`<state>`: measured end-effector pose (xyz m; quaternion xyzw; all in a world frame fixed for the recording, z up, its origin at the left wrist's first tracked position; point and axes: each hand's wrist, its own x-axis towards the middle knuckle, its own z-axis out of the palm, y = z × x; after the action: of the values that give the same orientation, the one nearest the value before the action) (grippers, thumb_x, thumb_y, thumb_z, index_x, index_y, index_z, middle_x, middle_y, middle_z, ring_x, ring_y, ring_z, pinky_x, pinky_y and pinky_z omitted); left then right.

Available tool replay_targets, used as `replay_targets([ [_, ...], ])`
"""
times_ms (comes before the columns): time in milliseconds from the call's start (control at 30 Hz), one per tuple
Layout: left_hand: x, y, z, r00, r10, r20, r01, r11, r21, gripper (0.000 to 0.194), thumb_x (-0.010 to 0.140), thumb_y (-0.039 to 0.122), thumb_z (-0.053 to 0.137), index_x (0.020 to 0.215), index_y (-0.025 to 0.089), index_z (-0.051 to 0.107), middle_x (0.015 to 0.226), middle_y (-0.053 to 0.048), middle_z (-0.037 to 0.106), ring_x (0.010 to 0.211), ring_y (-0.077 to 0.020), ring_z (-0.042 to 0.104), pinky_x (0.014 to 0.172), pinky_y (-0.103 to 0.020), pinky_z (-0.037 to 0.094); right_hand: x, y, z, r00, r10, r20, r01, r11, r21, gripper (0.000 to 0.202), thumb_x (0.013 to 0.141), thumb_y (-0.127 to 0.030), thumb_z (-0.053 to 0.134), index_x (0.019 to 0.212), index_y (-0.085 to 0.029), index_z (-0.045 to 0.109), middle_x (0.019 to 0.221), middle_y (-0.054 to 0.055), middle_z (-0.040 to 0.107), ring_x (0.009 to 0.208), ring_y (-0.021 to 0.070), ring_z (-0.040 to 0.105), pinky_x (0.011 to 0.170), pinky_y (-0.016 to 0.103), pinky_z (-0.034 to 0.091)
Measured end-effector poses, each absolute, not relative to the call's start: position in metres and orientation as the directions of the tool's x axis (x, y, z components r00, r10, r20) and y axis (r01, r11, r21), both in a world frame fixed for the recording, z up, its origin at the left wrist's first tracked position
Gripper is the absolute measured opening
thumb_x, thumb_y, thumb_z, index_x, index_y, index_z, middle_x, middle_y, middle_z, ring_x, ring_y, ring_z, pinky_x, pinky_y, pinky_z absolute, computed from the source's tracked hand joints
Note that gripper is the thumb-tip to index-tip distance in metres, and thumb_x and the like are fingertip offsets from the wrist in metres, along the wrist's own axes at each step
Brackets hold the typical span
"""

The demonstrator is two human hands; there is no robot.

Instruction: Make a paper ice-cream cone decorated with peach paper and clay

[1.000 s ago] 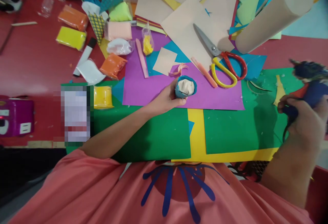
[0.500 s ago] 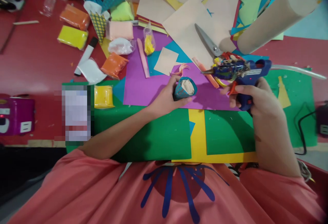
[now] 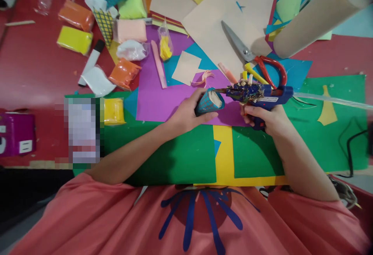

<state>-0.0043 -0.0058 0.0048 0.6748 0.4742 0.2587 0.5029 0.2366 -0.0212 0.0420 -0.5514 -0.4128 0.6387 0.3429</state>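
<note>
My left hand [image 3: 194, 111] is wrapped round a small teal paper cone [image 3: 205, 103] with a grid pattern. Its wide end faces right and is filled with crumpled cream material. In my right hand [image 3: 262, 117] is a blue hot glue gun [image 3: 259, 95], with fingers round its handle and trigger. The nozzle points left at the cone's upper rim; whether it touches cannot be told. A clear glue stick [image 3: 329, 99] sticks out of the gun's back. Just behind the gun lie red-handled scissors [image 3: 247, 55], and curled pink strips [image 3: 204, 78] lie behind the cone.
Green foam sheets [image 3: 175, 154] and a purple sheet [image 3: 157, 105] cover the table. Clay packets [image 3: 131, 30] and several finished-looking cones [image 3: 103, 21] lie at the back left. A cream roll [image 3: 311, 20] stands out at the back right. A phone-like blurred object [image 3: 83, 130] lies left.
My right hand has moved the glue gun left, bringing its nozzle to the cone's rim. The scissors' red handles now show. The cone has tilted slightly in my left hand.
</note>
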Motion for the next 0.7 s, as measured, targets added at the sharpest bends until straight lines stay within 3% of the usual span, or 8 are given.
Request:
replay_targets([
  [167,-0.0046,-0.0061,0.0039,0.439,0.888,-0.138,0.358,-0.032,0.933,0.062,0.077,0.062,0.071,0.120,0.021,0.053,0.099,-0.004,0.069,0.089,-0.0206,0.067,0.075,-0.031,0.053,0.2368,-0.0221,0.0379,-0.164,0.909,-0.383,0.034,-0.382,-0.923,0.034,0.067,-0.045,0.087,0.063,-0.021,0.063,0.050,-0.002,0.058,0.041,0.0105,0.048,0.037,0.025,0.039],
  [467,-0.0066,-0.0089,-0.0032,0.408,0.906,-0.113,0.324,-0.028,0.946,0.071,0.075,0.067,0.071,0.127,0.025,0.046,0.096,-0.002,0.066,0.091,-0.0212,0.067,0.077,-0.031,0.053,0.2357,-0.0212,0.0386,-0.176,0.921,-0.347,0.049,-0.344,-0.938,0.032,0.071,-0.037,0.082,0.056,-0.021,0.058,0.048,-0.003,0.055,0.040,0.0090,0.046,0.038,0.025,0.036],
  [700,-0.0076,-0.0088,-0.0051,0.424,0.893,-0.149,0.322,0.005,0.947,0.074,0.073,0.067,0.072,0.127,0.024,0.046,0.087,0.000,0.065,0.081,-0.0188,0.066,0.069,-0.030,0.051,0.2374,-0.0222,0.0361,-0.153,0.934,-0.321,0.075,-0.313,-0.947,0.029,0.075,-0.034,0.078,0.058,-0.021,0.057,0.048,-0.004,0.054,0.039,0.0091,0.045,0.039,0.025,0.034],
])
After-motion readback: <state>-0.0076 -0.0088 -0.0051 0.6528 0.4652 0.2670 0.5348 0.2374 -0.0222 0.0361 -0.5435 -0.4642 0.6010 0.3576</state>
